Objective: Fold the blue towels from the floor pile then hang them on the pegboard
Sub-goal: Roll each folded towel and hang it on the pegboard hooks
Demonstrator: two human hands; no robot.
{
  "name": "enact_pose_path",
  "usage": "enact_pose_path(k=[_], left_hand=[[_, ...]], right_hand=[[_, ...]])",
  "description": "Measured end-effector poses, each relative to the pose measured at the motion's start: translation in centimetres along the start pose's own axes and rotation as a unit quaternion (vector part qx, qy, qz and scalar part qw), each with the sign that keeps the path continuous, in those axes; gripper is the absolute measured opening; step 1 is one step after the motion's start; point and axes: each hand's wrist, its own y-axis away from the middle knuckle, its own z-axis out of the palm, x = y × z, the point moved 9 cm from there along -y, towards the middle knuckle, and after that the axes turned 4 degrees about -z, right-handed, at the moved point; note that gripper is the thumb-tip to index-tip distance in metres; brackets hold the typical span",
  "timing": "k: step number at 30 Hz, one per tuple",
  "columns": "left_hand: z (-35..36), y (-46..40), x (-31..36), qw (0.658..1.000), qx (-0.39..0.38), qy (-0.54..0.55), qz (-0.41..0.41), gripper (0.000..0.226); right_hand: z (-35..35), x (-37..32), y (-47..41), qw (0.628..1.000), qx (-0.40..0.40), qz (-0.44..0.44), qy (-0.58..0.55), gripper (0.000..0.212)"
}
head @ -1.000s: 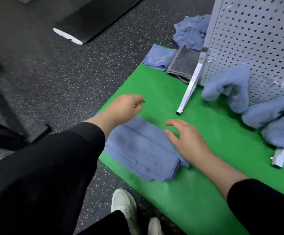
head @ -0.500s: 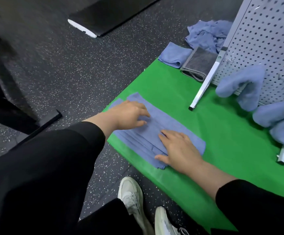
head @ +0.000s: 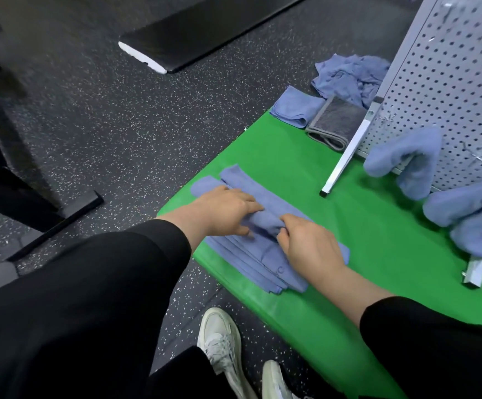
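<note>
Head view, towel in hand: a blue towel [head: 251, 249] lies folded into a long layered strip on the green mat [head: 363, 226], near its left edge, well short of the board.
Head view, left hand: the left hand [head: 222, 210] rests over the strip's far half, fingers curled, thumb and fingertips pinching a raised ridge of cloth at the middle.
Head view, right hand: the right hand [head: 310, 244] meets it from the near side, fingers bent and gripping the same ridge; the two hands almost touch.
Head view, step: I judge this to be the last fold or the pick-up, the strip being gathered at its middle so it can drape over a hook.
Head view, done: on the white pegboard [head: 458, 82] at the right, one blue towel [head: 409, 156] hangs from a hook, and more blue cloth [head: 472, 217] hangs lower down at the frame's edge; how many pieces that is I cannot tell.
Head view, left to do: a crumpled blue pile [head: 352, 74] lies on the speckled floor [head: 119, 125] beside the board, unfolded. A folded blue towel [head: 294, 109] and a grey folded cloth [head: 334, 125] lie at the mat's far corner, not yet hung.
Head view, progress: somewhere in the middle, by my reckoning; this towel needs hanging, then the pile.
</note>
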Motion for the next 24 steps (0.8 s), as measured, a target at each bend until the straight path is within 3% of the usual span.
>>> enact_pose_path(k=[4,7,10,14,17,24], left_hand=[[-4.0,-0.7,0.2,0.992,0.096,0.079,-0.036,0.014],[-7.3,-1.2,0.6,0.974,0.153,0.159,-0.05,0.02],[-10.9,-2.3,2.3,0.959,0.186,0.213,-0.029,0.035],[-14.4,-4.4,6.1,0.955,0.196,0.221,0.005,0.029],[-15.9,-5.9,9.0,0.956,0.2,0.211,0.032,0.026],[-17.0,-9.3,10.4,0.948,0.258,0.185,0.011,0.023]], right_hand=[[-3.5,0.9,-0.4,0.999,0.032,0.024,-0.033,0.014],[-6.5,2.6,-0.6,0.993,0.066,0.051,-0.084,0.015],[-9.4,4.5,-0.5,0.988,0.09,0.044,-0.117,0.038],[-11.4,7.8,0.1,0.989,0.095,0.056,-0.103,0.068],[-12.3,10.2,0.6,0.989,0.11,0.082,-0.064,0.05],[-13.4,15.9,0.7,0.965,0.166,0.161,-0.126,0.019]])
